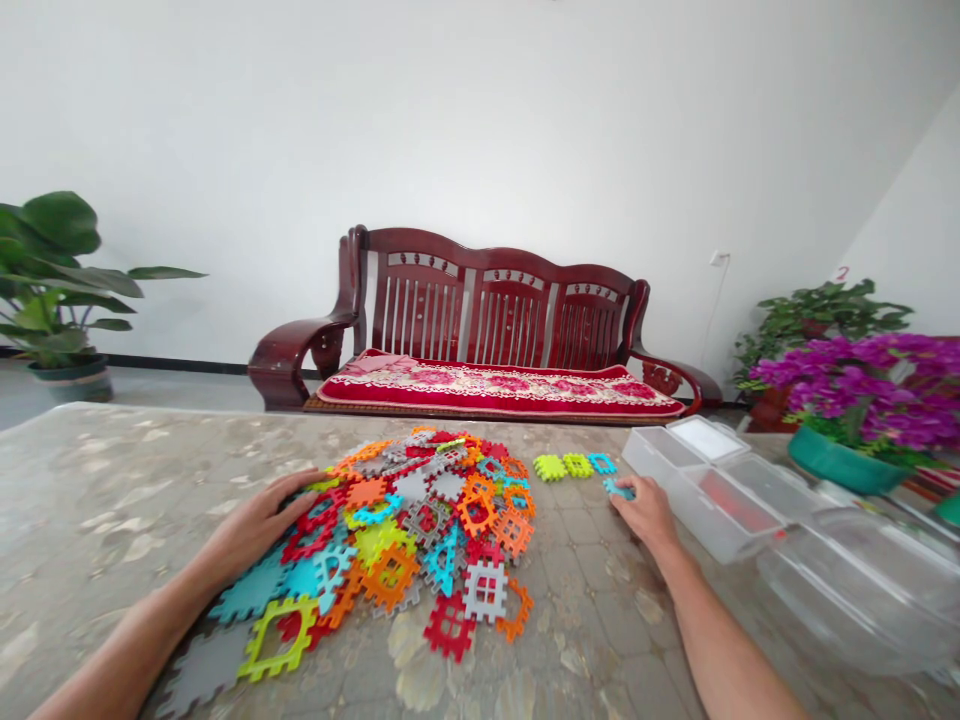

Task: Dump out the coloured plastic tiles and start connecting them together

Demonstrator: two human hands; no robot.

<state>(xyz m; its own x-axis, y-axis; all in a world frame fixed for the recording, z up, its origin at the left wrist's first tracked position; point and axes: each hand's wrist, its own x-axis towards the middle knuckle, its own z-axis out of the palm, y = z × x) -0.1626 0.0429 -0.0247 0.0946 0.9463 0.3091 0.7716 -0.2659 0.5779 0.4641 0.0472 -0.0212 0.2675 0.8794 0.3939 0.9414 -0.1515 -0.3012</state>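
A large heap of notched plastic interlocking tiles (412, 487) in red, orange, blue, grey and lime lies on the table. My left hand (277, 510) rests against the heap's left side, fingers stretched out over its edge tiles. On the right, my right hand (646, 508) pinches a small blue interlocking tile (616, 488) at the table surface. Just beyond it is a short row: a lime tile (550, 467), another lime tile (577, 465) with openings, and a blue tile (602, 463) with an open middle.
Right of my right hand stand clear plastic boxes (720, 500) and a large clear container (862, 590). Purple flowers in a teal pot (847, 460) are behind them. Across the patterned table (585, 640) is a wooden bench (502, 310) with a red cushion.
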